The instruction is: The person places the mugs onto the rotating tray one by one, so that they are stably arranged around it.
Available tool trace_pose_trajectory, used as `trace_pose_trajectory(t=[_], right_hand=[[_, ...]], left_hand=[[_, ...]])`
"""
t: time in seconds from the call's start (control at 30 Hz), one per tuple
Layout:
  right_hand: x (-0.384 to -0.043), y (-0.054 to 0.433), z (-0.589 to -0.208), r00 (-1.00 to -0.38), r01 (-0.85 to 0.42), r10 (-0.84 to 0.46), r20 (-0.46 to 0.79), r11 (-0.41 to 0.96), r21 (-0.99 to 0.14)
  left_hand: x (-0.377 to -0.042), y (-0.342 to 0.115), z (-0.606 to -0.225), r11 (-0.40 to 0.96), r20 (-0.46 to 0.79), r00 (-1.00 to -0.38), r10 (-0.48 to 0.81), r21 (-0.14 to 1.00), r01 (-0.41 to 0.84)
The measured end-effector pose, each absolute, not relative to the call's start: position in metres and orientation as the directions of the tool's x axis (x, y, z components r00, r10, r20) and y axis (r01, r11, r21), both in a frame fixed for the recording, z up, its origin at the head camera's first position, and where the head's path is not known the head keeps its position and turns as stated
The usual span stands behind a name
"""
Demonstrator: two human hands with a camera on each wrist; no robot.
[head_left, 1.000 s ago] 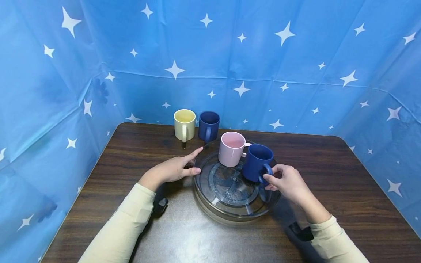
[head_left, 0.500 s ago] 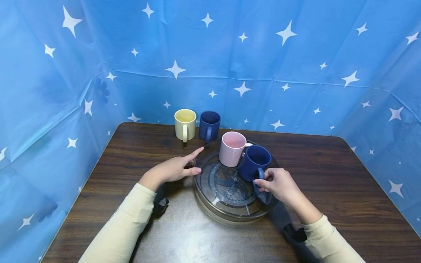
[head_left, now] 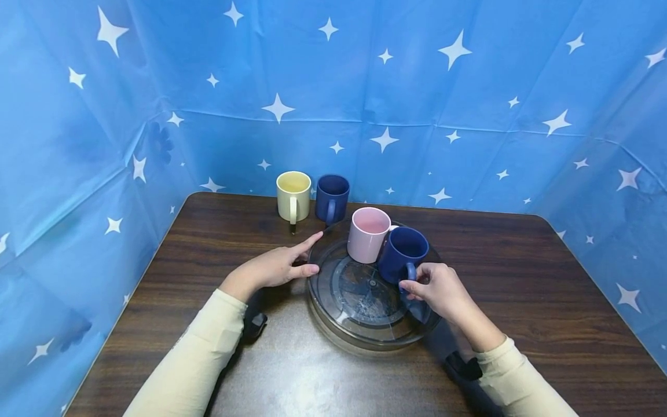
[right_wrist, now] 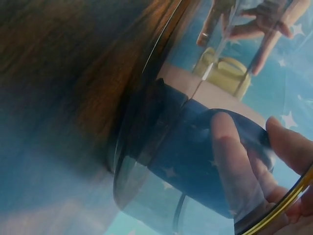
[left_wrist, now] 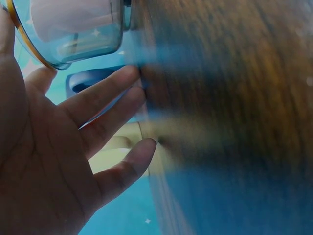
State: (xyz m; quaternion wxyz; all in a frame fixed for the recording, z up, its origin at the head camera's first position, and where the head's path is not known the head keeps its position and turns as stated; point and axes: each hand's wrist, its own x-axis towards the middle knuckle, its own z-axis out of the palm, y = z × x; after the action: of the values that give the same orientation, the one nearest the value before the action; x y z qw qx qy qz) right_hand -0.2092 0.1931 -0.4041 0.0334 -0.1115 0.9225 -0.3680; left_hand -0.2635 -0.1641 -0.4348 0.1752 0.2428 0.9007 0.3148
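Note:
A round smoky-clear turntable (head_left: 359, 333) with a raised wall sits mid-table. On it, a pink mug (head_left: 365, 243) stands upright at the back, close beside a navy blue mug (head_left: 401, 260). My right hand (head_left: 443, 289) pinches the navy mug's handle between thumb and fingers. In the right wrist view, the navy mug (right_wrist: 186, 152) shows through the clear wall. My left hand (head_left: 271, 267) is at the turntable's left rim, thumb and forefinger spread along it. In the left wrist view, the left hand's (left_wrist: 58, 137) other fingers extend loosely below the rim.
Behind the turntable, a pale yellow mug (head_left: 293, 200) and a second navy mug (head_left: 332, 200) stand upright side by side, handles towards me. The dark wood table (head_left: 521, 278) meets a blue starred curtain (head_left: 333, 75) at the back and sides.
My right hand has shifted left with the navy mug, bringing it nearer the pink one and turning its handle more towards me. The left hand stays at the rim.

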Motion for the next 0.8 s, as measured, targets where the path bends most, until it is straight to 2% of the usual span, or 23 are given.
trace_pose_trajectory(t=[0.17, 0.37, 0.5, 0.67, 0.8], right_hand=[[-0.21, 0.195, -0.403, -0.966, -0.225, -0.253, 0.05, 0.734, -0.64], [-0.212, 0.208, -0.399, -0.928, -0.345, -0.363, 0.086, 0.748, -0.567], [-0.212, 0.226, -0.398, -0.925, -0.371, -0.354, 0.14, 0.758, -0.537], [-0.216, 0.253, -0.398, -0.938, -0.342, -0.307, 0.16, 0.745, -0.574], [-0.223, 0.275, -0.406, -0.908, -0.351, -0.413, 0.071, 0.659, -0.665]], left_hand=[[-0.264, -0.164, -0.434, 0.689, -0.166, -0.82, 0.547, 0.645, 0.33], [-0.264, -0.163, -0.433, 0.692, -0.176, -0.823, 0.54, 0.649, 0.315], [-0.264, -0.162, -0.432, 0.691, -0.174, -0.822, 0.543, 0.649, 0.318], [-0.264, -0.162, -0.433, 0.692, -0.173, -0.821, 0.543, 0.647, 0.321], [-0.264, -0.162, -0.434, 0.7, -0.176, -0.826, 0.535, 0.641, 0.316]])
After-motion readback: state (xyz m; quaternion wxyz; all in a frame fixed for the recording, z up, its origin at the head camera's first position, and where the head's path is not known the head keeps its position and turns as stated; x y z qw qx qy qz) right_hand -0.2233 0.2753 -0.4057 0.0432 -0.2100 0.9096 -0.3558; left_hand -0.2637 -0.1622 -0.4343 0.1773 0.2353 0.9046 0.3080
